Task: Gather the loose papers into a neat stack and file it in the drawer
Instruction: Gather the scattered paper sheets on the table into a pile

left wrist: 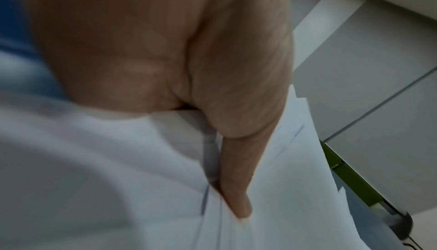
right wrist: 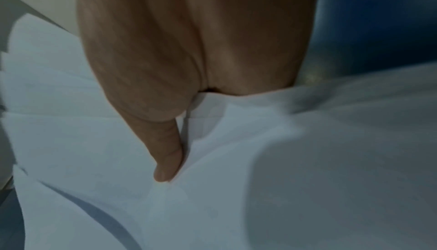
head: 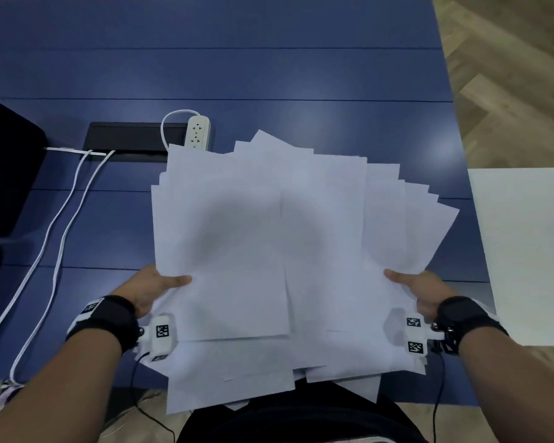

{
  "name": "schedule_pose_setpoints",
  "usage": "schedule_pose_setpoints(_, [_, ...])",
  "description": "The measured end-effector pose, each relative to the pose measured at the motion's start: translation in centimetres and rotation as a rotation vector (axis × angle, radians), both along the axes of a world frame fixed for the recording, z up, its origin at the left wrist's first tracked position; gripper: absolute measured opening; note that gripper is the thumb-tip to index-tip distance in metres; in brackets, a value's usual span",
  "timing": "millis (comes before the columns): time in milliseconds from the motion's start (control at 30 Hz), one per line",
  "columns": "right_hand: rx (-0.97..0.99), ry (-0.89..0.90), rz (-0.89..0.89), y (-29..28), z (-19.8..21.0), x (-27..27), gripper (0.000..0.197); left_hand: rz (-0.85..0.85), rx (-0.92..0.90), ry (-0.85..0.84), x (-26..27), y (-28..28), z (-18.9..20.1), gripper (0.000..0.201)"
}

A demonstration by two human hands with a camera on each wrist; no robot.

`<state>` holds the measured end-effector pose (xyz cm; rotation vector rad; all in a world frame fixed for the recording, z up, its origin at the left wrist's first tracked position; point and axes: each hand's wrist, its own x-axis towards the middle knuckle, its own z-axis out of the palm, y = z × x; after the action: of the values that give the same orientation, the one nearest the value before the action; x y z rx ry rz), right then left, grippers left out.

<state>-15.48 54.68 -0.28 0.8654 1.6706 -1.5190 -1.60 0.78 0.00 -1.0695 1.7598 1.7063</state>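
A fanned, untidy bundle of white papers (head: pixel 285 244) hangs above the blue table (head: pixel 237 75), held at both sides. My left hand (head: pixel 155 287) pinches its left edge, thumb on top and fingers hidden beneath. My right hand (head: pixel 416 289) pinches the right edge the same way. In the left wrist view the left hand (left wrist: pixel 236 179) has its thumb pressed flat on the papers (left wrist: pixel 118 179). The right wrist view shows the right hand (right wrist: pixel 165 160) with its thumb lying on the papers (right wrist: pixel 307 179). No drawer can be told apart in the head view.
A white power strip (head: pixel 198 132) and a black cable hatch (head: pixel 131 140) lie behind the papers. White cables (head: pixel 61 238) run down the table's left side beside a dark object (head: pixel 4 167). A white surface (head: pixel 531 251) stands at right; wooden floor (head: pixel 509 59) beyond.
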Motion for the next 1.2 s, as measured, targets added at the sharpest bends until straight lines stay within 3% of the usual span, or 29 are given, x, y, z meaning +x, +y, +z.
schedule_pose_setpoints(67, [-0.003, -0.016, 0.003, 0.1, 0.1, -0.1, 0.048, -0.017, -0.003, 0.007, -0.1, 0.9, -0.7, 0.046])
schedule_pose_setpoints(200, [-0.003, 0.002, -0.014, 1.4, 1.0, -0.6, 0.036, -0.001, -0.013, -0.003, 0.1, 0.6, -1.2, 0.048])
schedule_pose_setpoints(267, [-0.006, -0.001, -0.01, 1.6, 0.7, -0.5, 0.04, -0.012, 0.0, -0.017, 0.1, 0.2, -1.6, 0.053])
schedule_pose_setpoints(400, [-0.055, -0.032, 0.055, 0.9, -1.2, 0.1, 0.082, -0.059, -0.032, -0.058, -0.1, -0.2, -3.9, 0.074])
schedule_pose_setpoints(500, [-0.04, -0.017, 0.037, 0.6, -1.2, -0.2, 0.068, -0.066, -0.047, -0.096, 0.0, -1.4, -5.4, 0.091])
schedule_pose_setpoints(700, [-0.042, -0.043, 0.006, -0.6, 0.4, -0.7, 0.028, -0.095, 0.058, -0.071, -0.9, 2.6, -2.2, 0.053])
schedule_pose_setpoints(733, [-0.05, -0.047, 0.024, -0.9, 0.4, -0.8, 0.027, -0.092, 0.056, -0.064, -1.0, 3.0, -2.2, 0.053])
schedule_pose_setpoints(867, [-0.081, -0.063, 0.024, -0.3, -0.6, -1.0, 0.047, -0.039, 0.024, -0.025, -1.1, 3.6, -2.7, 0.094])
schedule_pose_setpoints(900, [-0.109, -0.056, 0.012, -0.1, -0.8, -0.9, 0.043, -0.026, 0.024, -0.015, -1.1, 3.9, -2.3, 0.091])
schedule_pose_setpoints(1033, [-0.129, -0.01, 0.0, 0.0, -0.7, -0.7, 0.032, 0.025, 0.021, 0.029, -1.1, 4.4, -0.9, 0.052])
schedule_pose_setpoints(1200, [-0.103, 0.001, -0.023, 0.0, -0.8, -0.6, 0.037, -0.004, 0.025, 0.099, -0.2, 1.8, 0.6, 0.062])
